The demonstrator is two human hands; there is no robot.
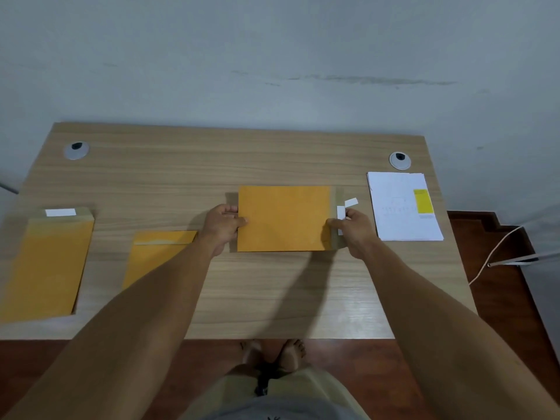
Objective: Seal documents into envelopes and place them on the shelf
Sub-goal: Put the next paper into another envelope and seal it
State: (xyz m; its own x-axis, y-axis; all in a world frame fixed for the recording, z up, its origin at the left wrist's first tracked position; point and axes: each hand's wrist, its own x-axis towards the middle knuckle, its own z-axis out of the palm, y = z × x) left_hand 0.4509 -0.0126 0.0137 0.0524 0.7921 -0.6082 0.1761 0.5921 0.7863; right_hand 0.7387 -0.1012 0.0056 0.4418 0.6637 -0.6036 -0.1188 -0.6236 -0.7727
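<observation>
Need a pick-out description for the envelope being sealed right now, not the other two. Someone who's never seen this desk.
On the light wood-grain desk, look at the middle, between the two bare hands: left hand, right hand. The flat orange-yellow paper envelope there lies sideways, flap pointing right toward the white paper stack. Unlike the two similar envelopes at the left, it is hand-held, with a white adhesive strip peeling off its flap.

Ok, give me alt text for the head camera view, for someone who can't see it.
Two bare hands work a yellow envelope on a wooden desk: the left hand steadies its edge, the right hand peels a white strip at the flap. Two more envelopes lie left, a paper stack right.
</observation>
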